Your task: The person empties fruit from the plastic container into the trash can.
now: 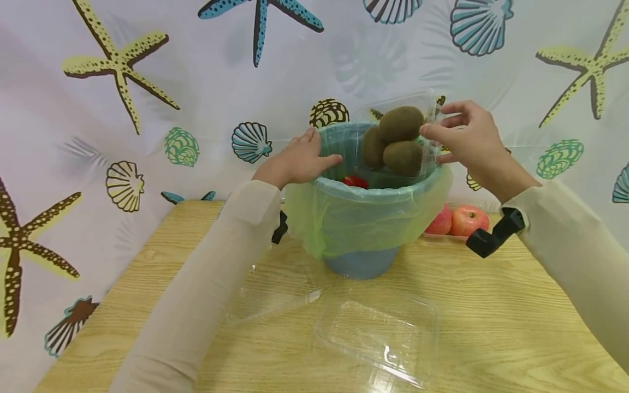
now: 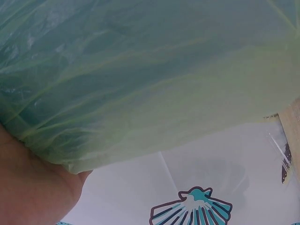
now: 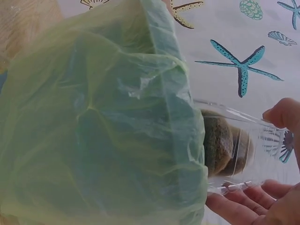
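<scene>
While the right hand (image 1: 472,142) pinches the tilted clear container (image 1: 408,136) of kiwifruit (image 1: 400,124) above the lined bin (image 1: 366,218), its mouth faces left-down; the left hand (image 1: 300,161), fingers straight, rests on the bin's rim.

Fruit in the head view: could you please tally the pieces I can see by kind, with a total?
Brown fuzzy kiwis in the clear plastic tray that the right hand tilts over the blue bin: 3
Red apples on the wooden table behind the bin: 2
Red piece inside the bin, kind unclear: 1
Total: 6
</scene>
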A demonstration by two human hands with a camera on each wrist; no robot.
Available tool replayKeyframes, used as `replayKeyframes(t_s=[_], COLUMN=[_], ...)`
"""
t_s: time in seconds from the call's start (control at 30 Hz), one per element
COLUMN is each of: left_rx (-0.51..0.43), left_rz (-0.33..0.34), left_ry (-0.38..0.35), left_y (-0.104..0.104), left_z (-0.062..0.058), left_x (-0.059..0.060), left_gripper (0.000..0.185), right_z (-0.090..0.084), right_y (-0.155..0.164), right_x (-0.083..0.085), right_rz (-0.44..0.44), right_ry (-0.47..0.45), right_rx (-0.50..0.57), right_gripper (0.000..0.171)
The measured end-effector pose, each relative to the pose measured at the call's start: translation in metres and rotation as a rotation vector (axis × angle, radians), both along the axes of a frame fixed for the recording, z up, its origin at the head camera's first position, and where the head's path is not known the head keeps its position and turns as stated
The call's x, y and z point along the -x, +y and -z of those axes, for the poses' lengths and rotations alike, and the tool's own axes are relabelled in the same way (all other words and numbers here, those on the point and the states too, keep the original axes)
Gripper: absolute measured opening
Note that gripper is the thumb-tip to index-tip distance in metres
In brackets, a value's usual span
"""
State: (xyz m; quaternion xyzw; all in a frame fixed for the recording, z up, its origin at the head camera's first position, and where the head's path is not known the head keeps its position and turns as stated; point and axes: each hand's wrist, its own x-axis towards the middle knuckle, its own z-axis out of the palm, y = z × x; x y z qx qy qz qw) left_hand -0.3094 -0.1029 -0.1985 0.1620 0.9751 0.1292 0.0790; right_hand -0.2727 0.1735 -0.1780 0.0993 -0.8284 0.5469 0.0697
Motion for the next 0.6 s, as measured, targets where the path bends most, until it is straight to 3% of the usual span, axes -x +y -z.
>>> replayKeyframes(t_s=[0.33,0.47,0.6], left_rx=[-0.012,-0.013,-0.01], left_rz=[0.0,-0.002,-0.017], left_ry=[-0.011,-0.008,-0.011], left_y=[0.001,0.001,0.002], left_z=[0.003,0.001,0.001], left_x=[0.0,0.0,0.001], left_gripper=[0.081,0.081,0.082], right_z=[0.013,0.012,0.009], right_y=[-0.008,-0.008,-0.007], right_x=[-0.001,-0.001,-0.001], right_rz=[0.032,0.026,0.015], right_ry=[0.168,0.226,0.226], right_rx=[-0.169,-0.172,-0.141], right_gripper=[0.059,0.059,0.059])
